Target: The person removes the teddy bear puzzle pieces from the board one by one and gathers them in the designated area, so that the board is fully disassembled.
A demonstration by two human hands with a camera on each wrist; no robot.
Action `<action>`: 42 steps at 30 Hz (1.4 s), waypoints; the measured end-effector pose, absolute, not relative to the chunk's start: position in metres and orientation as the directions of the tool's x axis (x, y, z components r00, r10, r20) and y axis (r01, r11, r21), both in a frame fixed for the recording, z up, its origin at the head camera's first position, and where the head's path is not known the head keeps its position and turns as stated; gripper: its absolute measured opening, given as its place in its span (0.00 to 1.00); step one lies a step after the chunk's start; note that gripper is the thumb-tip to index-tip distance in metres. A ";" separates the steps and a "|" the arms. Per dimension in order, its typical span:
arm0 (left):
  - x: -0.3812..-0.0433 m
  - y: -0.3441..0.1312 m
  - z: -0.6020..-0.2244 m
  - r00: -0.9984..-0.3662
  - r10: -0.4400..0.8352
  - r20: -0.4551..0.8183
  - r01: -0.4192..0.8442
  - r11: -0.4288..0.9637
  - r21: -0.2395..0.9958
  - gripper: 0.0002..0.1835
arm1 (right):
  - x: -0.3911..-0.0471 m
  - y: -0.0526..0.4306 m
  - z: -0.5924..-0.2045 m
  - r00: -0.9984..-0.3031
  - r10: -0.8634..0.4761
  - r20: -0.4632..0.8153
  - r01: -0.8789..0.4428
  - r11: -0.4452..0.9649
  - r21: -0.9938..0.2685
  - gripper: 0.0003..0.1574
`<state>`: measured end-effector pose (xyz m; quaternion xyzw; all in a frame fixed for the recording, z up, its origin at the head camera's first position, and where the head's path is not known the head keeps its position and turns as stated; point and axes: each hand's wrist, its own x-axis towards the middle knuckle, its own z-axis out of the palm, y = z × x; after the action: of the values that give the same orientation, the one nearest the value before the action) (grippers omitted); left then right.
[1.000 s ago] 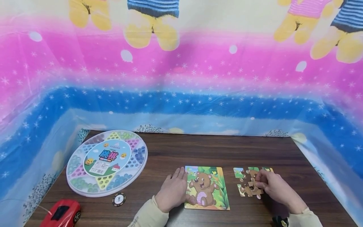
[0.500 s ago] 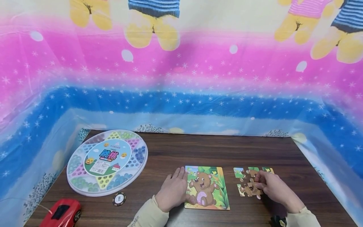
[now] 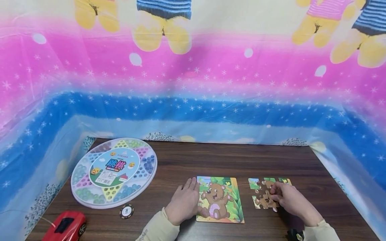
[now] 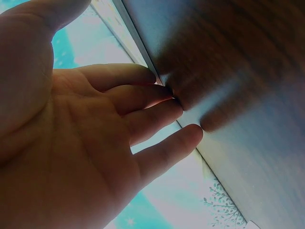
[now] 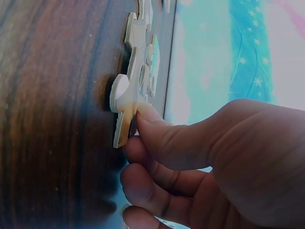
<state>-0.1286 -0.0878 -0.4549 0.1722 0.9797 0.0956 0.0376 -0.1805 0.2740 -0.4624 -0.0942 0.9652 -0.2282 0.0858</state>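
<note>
A square bear picture (image 3: 217,201) lies on the dark wood table. My left hand (image 3: 182,202) rests flat at its left edge, fingers extended; the left wrist view shows the palm and slightly bent fingers (image 4: 167,150) with their tips at the tabletop. To the right of the picture, the thumb and index finger of my right hand (image 3: 292,200) pinch a brown jigsaw piece (image 5: 125,126). That piece meets a jigsaw piece (image 3: 258,202) on its left. Behind them lie more jigsaw pieces (image 3: 254,182), one partly hidden by my right fingers.
A round Chinese checkers set (image 3: 114,170) with marbles lies at the left. Near it are a poker chip (image 3: 126,211) and a red toy car (image 3: 67,226). A dark object (image 3: 295,235) sits beside the right sleeve. Patterned cloth (image 3: 193,110) surrounds the table.
The pinched jigsaw piece has come down slightly against its neighbour, closing up with it. My right hand has shifted only a little, and the left hand stays in place.
</note>
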 end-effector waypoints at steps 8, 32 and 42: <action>-0.128 -0.089 -0.454 -0.937 0.348 -0.030 0.335 0.920 0.205 0.57 | -0.179 0.271 -0.461 -0.972 -0.191 -0.135 -0.109 0.882 -0.459 0.07; -0.126 -0.089 -0.455 -0.938 0.346 -0.030 0.333 0.921 0.203 0.57 | -0.172 0.221 -0.448 -0.962 -0.264 -0.073 -0.191 0.836 -0.514 0.10; -0.128 -0.088 -0.454 -0.939 0.342 -0.026 0.329 0.920 0.212 0.58 | -0.174 0.202 -0.449 -0.939 -0.343 -0.016 -0.296 0.831 -0.471 0.09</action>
<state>-0.1277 -0.0879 -0.4542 0.1712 0.9794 0.1027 0.0310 -0.1738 0.2020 -0.4489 -0.1672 0.9555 -0.2377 0.0502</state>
